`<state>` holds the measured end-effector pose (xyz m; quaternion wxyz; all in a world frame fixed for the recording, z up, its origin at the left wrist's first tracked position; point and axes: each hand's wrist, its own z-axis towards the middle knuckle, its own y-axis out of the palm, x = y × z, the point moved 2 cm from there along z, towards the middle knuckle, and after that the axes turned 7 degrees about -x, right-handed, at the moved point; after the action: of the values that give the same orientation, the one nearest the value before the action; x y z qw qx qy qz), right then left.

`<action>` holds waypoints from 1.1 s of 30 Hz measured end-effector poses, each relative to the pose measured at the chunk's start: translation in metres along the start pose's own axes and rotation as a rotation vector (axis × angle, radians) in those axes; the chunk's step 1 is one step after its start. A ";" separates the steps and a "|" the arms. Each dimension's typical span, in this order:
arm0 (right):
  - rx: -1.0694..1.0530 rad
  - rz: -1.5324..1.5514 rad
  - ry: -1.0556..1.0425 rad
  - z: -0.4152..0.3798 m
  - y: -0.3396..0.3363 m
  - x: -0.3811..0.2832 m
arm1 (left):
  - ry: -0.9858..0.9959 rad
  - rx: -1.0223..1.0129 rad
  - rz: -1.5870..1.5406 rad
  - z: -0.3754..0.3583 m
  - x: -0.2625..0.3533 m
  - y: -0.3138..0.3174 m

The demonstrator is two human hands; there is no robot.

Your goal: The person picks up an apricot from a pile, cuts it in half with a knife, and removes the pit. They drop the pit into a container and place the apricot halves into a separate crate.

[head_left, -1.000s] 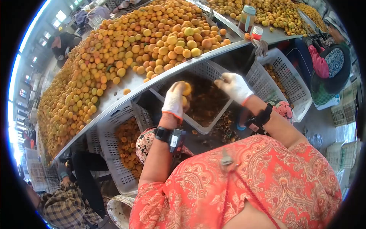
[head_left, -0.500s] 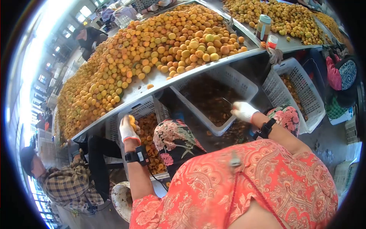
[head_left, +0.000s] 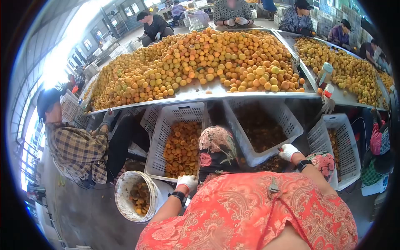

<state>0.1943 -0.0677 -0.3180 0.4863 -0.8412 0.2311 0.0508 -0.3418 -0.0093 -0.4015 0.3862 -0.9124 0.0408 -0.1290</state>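
My left hand (head_left: 187, 182), in a white glove, is at the near edge of a white crate (head_left: 160, 143) holding halved orange fruit (head_left: 182, 146). Its fingers are too small to make out clearly. Beside the near right corner of a second crate (head_left: 253, 159) with dark contents is my gloved right hand (head_left: 288, 153), its fingers closed around a small dark object that I cannot make out. Beyond both hands, whole yellow-orange fruit (head_left: 200, 56) lies heaped on a metal-edged table (head_left: 187, 98).
A stained white bucket (head_left: 125, 200) with fruit pieces stands left of my left arm. A person in a checked shirt (head_left: 77, 146) sits at the left. Another crate (head_left: 348, 150) is at the right. Two jars (head_left: 324, 75) stand on the table, and several people work beyond it.
My left hand has come down and back from above the fruit crate to its near edge, and the fruit half it held no longer shows. The view has turned and lifted. The blade at my right hand no longer shows.
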 end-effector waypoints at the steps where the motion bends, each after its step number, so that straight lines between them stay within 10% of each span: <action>1: 0.010 -0.008 -0.011 0.000 0.003 0.000 | -0.016 0.086 0.254 -0.022 0.022 -0.011; 33: 0.045 0.019 -0.043 -0.017 -0.005 -0.007 | -0.045 0.013 0.259 -0.009 0.007 -0.004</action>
<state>0.1884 -0.0778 -0.3026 0.5096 -0.8264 0.2296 0.0680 -0.3375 -0.0139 -0.3913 0.4064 -0.8996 0.1490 -0.0579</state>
